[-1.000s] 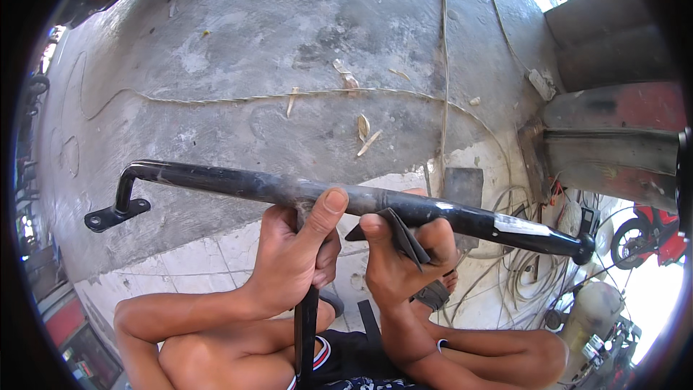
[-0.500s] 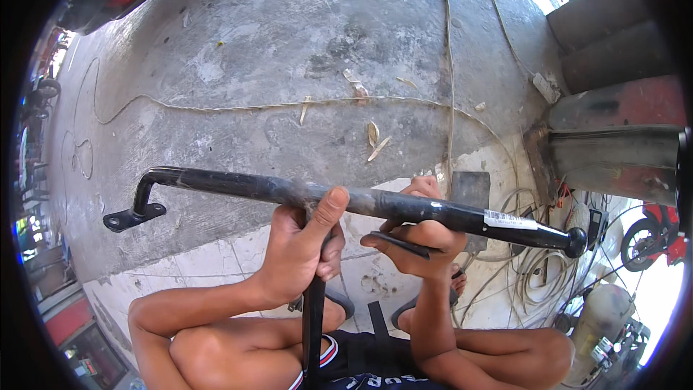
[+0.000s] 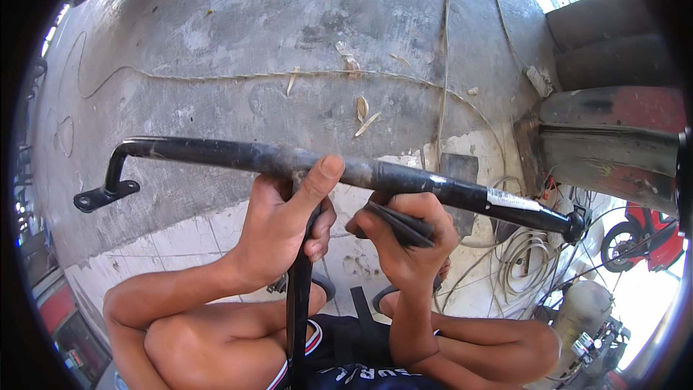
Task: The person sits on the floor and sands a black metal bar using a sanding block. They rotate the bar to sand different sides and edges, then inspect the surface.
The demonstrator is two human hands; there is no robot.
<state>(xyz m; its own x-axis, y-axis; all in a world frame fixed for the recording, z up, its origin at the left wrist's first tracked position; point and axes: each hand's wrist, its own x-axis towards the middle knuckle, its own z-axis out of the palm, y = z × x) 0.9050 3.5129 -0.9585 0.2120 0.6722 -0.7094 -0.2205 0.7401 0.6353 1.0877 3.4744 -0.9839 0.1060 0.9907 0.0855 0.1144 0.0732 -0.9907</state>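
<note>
A long black metal bar spans the view from left to right above my lap, tilted slightly down to the right. Its left end bends down to a flat bracket with holes; a round knob caps the right end. From its dull, scuffed middle a black leg runs down toward my lap. My left hand wraps round that joint, thumb lying over the bar. Just below the bar, my right hand pinches a folded dark sheet that looks like sandpaper. Some right fingers are hidden.
A cord and dry leaf scraps lie on the grey concrete floor. To the right are red-and-grey panels, coiled hose, a beige tank and a red motorcycle. White tiles border the concrete.
The bar and both hands sit slightly further left and higher at its left end in view. The folded sheet shows more of its face in my right hand. The camera view has shifted too.
</note>
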